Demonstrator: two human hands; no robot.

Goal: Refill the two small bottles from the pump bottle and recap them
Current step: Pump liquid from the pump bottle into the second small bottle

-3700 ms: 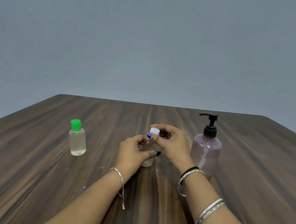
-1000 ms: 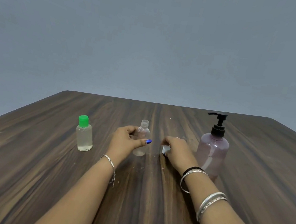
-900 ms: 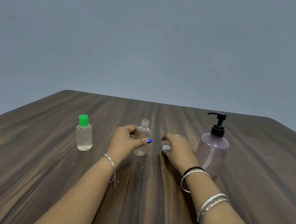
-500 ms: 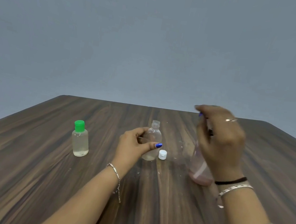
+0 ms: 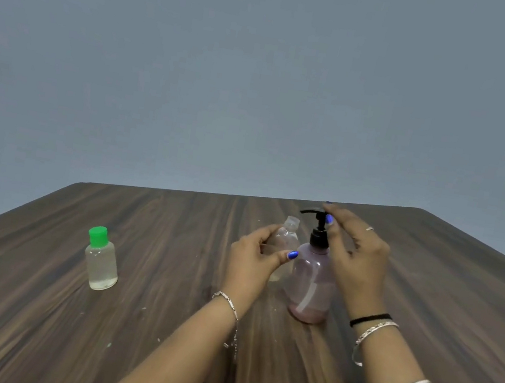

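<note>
My left hand (image 5: 250,263) grips an uncapped small clear bottle (image 5: 286,239) that stands upright on the wooden table (image 5: 159,325). Close on its right stands the pink pump bottle (image 5: 310,288) with a little pink liquid at the bottom. Its black spout points left, above the small bottle's open mouth. My right hand (image 5: 358,266) holds the black pump head (image 5: 318,216) between fingertip and thumb. A second small clear bottle (image 5: 101,262) with a green cap stands alone at the left. The white cap is hidden from view.
The table's far edge runs just behind the bottles, with a plain grey wall beyond. A few small specks lie on the wood near my left wrist.
My right hand set the white cap down, took the pump bottle by its head and brought it left, beside the open small bottle. My left hand has kept its hold.
</note>
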